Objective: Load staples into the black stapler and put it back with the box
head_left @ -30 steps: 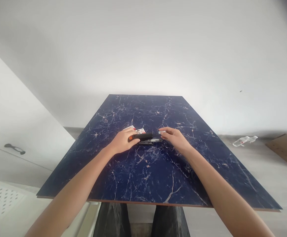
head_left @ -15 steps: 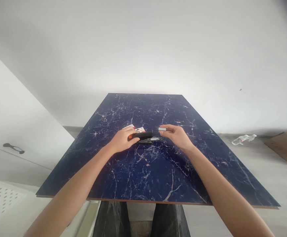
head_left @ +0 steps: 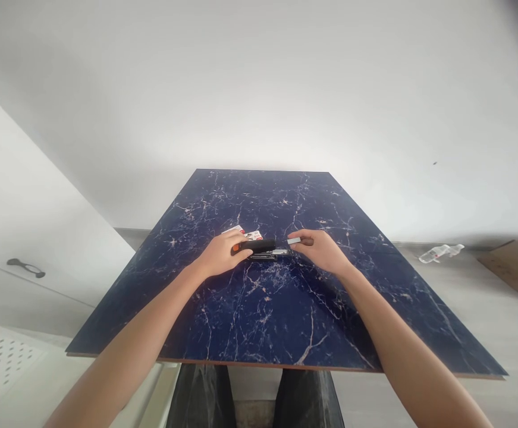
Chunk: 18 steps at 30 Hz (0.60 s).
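Blue white-veined marble-patterned tabletop, left hand, fingers gripping black-and-orange stapler, right hand, fingers pinching small light-grey rectangular strip, red-and-white printed packets behind stapler.

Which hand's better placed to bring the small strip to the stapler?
Right, likely: the right hand pinches the small strip close to the stapler, while the left hand is occupied gripping the stapler.

Extends both forearms over the near edge of the counter. Grips with left hand, pinches with right hand.
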Each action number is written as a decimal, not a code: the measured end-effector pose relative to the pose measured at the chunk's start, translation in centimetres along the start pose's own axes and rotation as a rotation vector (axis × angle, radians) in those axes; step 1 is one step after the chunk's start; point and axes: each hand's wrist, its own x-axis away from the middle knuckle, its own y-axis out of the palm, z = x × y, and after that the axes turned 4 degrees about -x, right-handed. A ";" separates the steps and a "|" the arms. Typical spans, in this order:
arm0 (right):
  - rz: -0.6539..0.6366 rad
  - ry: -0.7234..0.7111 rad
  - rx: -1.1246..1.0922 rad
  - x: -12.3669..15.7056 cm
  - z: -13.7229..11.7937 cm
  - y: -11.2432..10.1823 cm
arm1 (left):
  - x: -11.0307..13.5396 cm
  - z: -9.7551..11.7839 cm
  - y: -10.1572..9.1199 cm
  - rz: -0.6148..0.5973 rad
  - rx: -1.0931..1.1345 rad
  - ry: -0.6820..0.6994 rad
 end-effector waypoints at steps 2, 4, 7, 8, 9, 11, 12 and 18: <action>-0.003 -0.020 0.016 0.1 0.1 0.0 | 0.0 0.0 0.0 0.003 0.004 -0.006; -0.003 -0.045 0.025 0.1 0.1 0.0 | 0.0 0.0 0.1 0.009 0.001 -0.011; -0.002 -0.060 0.033 0.1 -0.1 0.2 | 0.0 0.0 0.0 0.010 -0.008 -0.009; 0.000 -0.059 0.031 0.1 -0.2 0.3 | 0.0 0.1 0.0 0.008 -0.008 -0.005; 0.000 -0.056 0.024 0.1 -0.2 0.4 | 0.0 0.1 0.0 0.006 -0.006 -0.001; -0.001 -0.043 -0.004 0.0 -0.3 0.8 | 0.0 0.1 0.0 0.001 -0.002 0.002; -0.007 -0.033 -0.030 -0.1 -0.2 1.0 | 0.0 0.1 0.0 0.000 -0.002 -0.001; -0.022 0.086 -0.360 -0.8 1.8 1.9 | 0.0 0.0 0.0 0.000 -0.012 -0.006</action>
